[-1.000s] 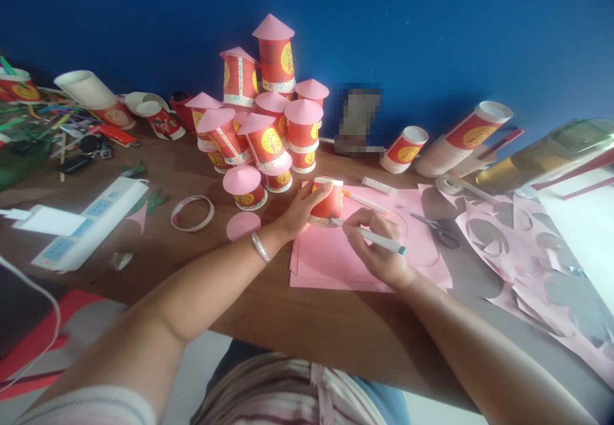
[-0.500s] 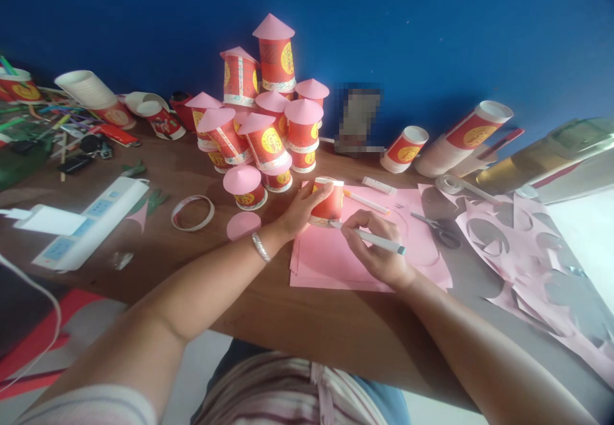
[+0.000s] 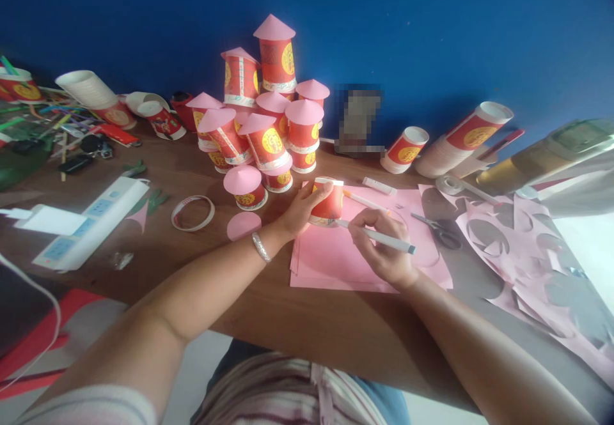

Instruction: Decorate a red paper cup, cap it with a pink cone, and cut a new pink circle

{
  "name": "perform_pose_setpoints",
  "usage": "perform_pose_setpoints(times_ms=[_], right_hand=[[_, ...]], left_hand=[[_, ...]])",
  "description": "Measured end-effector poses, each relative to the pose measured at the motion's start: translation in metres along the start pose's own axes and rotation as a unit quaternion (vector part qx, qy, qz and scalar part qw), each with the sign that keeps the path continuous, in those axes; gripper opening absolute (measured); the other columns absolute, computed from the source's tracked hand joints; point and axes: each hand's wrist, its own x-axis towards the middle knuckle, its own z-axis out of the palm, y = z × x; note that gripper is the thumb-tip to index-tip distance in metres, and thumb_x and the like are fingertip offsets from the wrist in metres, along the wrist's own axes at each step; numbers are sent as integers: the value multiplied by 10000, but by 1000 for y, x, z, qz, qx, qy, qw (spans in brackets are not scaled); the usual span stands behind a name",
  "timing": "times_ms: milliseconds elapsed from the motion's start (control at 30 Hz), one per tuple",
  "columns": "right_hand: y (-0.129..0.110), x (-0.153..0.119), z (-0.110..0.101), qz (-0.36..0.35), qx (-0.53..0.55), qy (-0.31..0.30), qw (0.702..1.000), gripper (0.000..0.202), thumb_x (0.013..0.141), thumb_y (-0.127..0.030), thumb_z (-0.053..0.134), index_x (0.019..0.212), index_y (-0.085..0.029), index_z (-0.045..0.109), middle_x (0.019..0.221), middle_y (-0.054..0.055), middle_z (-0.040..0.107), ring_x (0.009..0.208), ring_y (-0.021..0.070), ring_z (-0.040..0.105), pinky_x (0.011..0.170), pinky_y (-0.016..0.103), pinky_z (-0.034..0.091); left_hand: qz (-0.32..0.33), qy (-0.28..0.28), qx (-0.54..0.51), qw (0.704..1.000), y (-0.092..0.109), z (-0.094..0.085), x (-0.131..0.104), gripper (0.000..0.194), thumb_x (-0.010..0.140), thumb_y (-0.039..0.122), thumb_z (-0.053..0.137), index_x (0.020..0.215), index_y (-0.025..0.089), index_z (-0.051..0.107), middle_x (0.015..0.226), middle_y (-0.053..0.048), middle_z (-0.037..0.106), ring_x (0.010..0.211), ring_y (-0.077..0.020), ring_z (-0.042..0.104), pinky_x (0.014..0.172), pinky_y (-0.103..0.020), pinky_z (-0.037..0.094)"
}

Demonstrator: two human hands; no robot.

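Observation:
My left hand (image 3: pixel 303 211) is closed around a red paper cup (image 3: pixel 330 202) with a white band along its lower edge, where coloured marks show. The cup stands over a stack of pink paper (image 3: pixel 326 265). In my right hand (image 3: pixel 384 246) is a white marker (image 3: pixel 391 241) with a dark end, its tip at the cup's white band; I cannot tell if it touches. An orange-and-white marker (image 3: pixel 357 200) lies on the paper just behind the cup. Left of my left hand stand several red cups with pink paper cones, among them a low one (image 3: pixel 244 188).
A white power strip (image 3: pixel 91 224) and a paper ring (image 3: pixel 192 213) lie to the left. Scissors (image 3: pixel 439 230), a tape roll (image 3: pixel 449 185) and pink paper scraps (image 3: pixel 515 265) are on the right. Stacked cups (image 3: pixel 460 137) lean near the blue wall (image 3: pixel 432 29).
My right hand has shifted slightly right with the marker, and its tip has moved a little along the band. My left hand and the cup look the same.

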Motion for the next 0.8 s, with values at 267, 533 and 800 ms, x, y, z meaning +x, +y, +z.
perform_pose_setpoints(times_ms=[267,533,800], right_hand=[[2,1,-1,23,35,19,999,150,957,-224,610,808,-234,606,674,-14,682,584,146,621,597,289,514],[2,1,-1,34,54,8,998,146,950,-231,620,805,-227,618,682,-12,685,590,146,626,607,295,523],[6,-1,2,70,159,14,985,159,988,-314,635,852,-232,632,661,-34,648,602,147,608,883,425,624]], left_hand=[[-21,-37,-41,998,4,1,1,490,840,652,764,968,184,694,860,-63,696,779,-218,665,661,-344,556],[-11,-49,-37,998,3,0,2,504,869,662,725,1000,177,686,877,-70,711,792,-223,687,676,-339,562],[24,-75,-50,996,6,0,2,449,923,606,706,956,159,712,824,-48,705,787,-183,688,738,-297,566]])
